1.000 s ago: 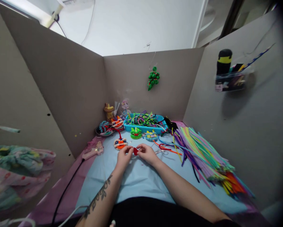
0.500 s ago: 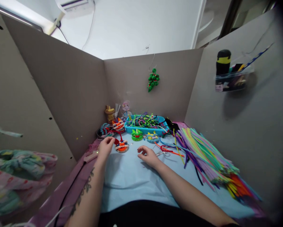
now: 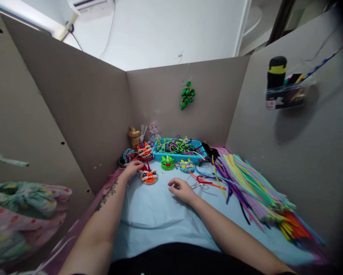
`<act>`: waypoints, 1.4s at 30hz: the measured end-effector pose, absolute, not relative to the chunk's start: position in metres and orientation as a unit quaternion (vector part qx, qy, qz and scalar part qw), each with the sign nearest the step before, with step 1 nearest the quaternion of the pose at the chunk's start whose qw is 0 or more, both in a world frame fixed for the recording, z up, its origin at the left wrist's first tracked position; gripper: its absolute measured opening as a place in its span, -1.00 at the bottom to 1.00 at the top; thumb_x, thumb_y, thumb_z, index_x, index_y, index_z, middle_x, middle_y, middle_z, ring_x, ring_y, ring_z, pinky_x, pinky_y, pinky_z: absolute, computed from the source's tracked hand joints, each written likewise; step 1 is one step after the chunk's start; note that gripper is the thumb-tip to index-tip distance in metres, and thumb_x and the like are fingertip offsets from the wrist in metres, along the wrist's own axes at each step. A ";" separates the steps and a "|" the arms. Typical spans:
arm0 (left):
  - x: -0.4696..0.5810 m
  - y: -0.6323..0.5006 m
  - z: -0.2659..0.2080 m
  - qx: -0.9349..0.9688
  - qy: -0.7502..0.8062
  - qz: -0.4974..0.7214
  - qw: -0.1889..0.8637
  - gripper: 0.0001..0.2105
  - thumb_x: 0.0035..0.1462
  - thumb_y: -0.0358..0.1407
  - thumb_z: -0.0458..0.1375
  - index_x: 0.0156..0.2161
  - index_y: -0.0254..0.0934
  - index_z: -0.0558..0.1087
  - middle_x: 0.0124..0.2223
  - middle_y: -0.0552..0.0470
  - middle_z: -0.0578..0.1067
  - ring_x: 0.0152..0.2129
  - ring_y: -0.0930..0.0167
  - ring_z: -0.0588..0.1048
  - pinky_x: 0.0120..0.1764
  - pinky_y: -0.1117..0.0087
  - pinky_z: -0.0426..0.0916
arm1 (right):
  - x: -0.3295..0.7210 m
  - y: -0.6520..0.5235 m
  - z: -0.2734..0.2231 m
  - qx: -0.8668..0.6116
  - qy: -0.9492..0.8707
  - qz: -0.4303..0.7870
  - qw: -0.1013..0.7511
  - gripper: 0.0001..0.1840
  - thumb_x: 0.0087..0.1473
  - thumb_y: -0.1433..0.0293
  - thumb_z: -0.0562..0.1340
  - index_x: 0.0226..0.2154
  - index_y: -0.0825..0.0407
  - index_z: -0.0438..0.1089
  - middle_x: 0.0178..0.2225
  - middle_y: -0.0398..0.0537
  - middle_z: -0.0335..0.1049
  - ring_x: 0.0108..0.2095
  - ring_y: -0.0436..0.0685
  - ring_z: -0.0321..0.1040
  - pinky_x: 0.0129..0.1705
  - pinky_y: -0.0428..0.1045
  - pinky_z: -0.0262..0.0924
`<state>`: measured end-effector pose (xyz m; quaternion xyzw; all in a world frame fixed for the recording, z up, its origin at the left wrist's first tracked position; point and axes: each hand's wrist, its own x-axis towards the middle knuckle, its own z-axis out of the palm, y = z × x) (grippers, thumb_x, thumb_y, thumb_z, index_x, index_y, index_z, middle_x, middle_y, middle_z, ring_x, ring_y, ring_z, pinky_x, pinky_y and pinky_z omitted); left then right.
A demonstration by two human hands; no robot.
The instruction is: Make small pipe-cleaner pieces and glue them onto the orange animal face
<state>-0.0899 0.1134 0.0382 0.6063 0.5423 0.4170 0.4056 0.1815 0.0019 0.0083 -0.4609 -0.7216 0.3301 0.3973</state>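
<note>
My left hand (image 3: pixel 133 168) is closed in a pinch at the end of a red cord (image 3: pixel 147 165) beside an orange lion-head ornament (image 3: pixel 149 177) with a pale fringe. The fingertips are small and partly hidden. My right hand (image 3: pixel 181 189) hovers over the blue cloth with fingers loosely curled and apart, holding nothing. Ahead of it sit a green animal-head ornament (image 3: pixel 167 163) and a blue-and-yellow one (image 3: pixel 186 165). Scissors (image 3: pixel 198 186) and red and orange pipe cleaners (image 3: pixel 207 181) lie just right of this hand.
A blue basket (image 3: pixel 174 157) full of pipe-cleaner offcuts stands at the back. Bundled pipe cleaners (image 3: pixel 251 187) cover the right side. Another orange lion head (image 3: pixel 144 151) and a brown cup (image 3: pixel 134 138) are back left. Grey panels (image 3: pixel 165 103) enclose the table.
My left hand has reached slightly farther forward and right, and its forearm has swung outward. The right hand stays nearly still. The view has shifted a little.
</note>
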 end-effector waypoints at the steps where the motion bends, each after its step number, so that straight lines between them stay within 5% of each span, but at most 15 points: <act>1: -0.090 0.113 0.037 0.607 0.538 0.416 0.411 -0.75 -0.29 -0.17 0.22 -0.50 -0.33 0.42 -0.54 0.09 0.41 -0.60 0.49 0.35 -0.51 0.48 0.24 | 0.182 0.002 0.009 -0.460 -0.723 0.329 0.397 -0.84 -0.15 0.45 0.19 -0.39 0.07 0.38 -0.44 -0.12 0.37 -0.47 -0.01 0.24 -0.38 -0.10 0.16; 13: -0.091 0.102 0.039 0.620 0.516 0.392 0.443 -0.73 -0.27 -0.15 0.23 -0.50 -0.34 0.41 -0.50 0.05 0.43 -0.57 0.48 0.37 -0.49 0.48 0.25 | 0.181 0.003 0.005 -0.456 -0.729 0.324 0.393 -0.84 -0.14 0.44 0.19 -0.39 0.07 0.40 -0.48 -0.13 0.35 -0.49 -0.02 0.23 -0.41 -0.11 0.15; 21: -0.096 0.096 0.047 0.646 0.531 0.368 0.407 -0.60 -0.24 -0.18 0.22 -0.22 -0.33 0.50 -0.36 -0.05 0.52 -0.54 0.44 0.40 -0.55 0.50 0.21 | 0.181 0.002 0.006 -0.457 -0.730 0.323 0.393 -0.86 -0.15 0.45 0.20 -0.41 0.06 0.40 -0.48 -0.14 0.35 -0.50 -0.02 0.21 -0.42 -0.12 0.15; 42: -0.093 0.090 0.052 0.652 0.560 0.340 0.382 -0.77 -0.26 -0.23 0.18 -0.44 -0.33 0.51 -0.53 0.03 0.48 -0.58 0.43 0.38 -0.59 0.49 0.18 | 0.180 0.002 0.007 -0.450 -0.735 0.321 0.392 -0.87 -0.15 0.46 0.19 -0.43 0.06 0.40 -0.47 -0.15 0.35 -0.49 -0.02 0.21 -0.40 -0.11 0.14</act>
